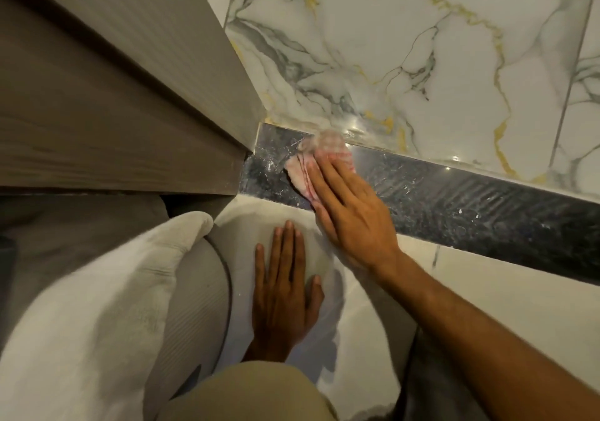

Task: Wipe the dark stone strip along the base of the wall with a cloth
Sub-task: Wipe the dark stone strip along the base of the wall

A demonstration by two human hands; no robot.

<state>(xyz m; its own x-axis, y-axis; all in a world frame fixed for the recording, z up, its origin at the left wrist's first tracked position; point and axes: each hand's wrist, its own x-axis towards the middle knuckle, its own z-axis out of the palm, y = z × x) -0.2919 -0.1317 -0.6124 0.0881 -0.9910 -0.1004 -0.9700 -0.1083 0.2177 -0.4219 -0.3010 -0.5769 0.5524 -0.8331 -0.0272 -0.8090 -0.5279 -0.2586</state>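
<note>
A dark polished stone strip point(470, 213) runs along the foot of the marble wall, from the corner at centre down to the right edge. White specks and smears mark its surface. My right hand point(347, 219) lies flat against the strip near its left end, fingers together, pressing a pink-and-white checked cloth point(321, 157) onto the stone. The cloth bunches out above and left of my fingertips. My left hand point(285, 294) rests palm down on the pale floor below, fingers spread, holding nothing.
A grey wood-grain panel point(123, 102) juts in from the left and meets the strip at the corner. White marble wall tiles point(422, 57) with grey and gold veins rise above. A white towel point(97, 307) and grey ribbed fabric point(194, 300) lie lower left.
</note>
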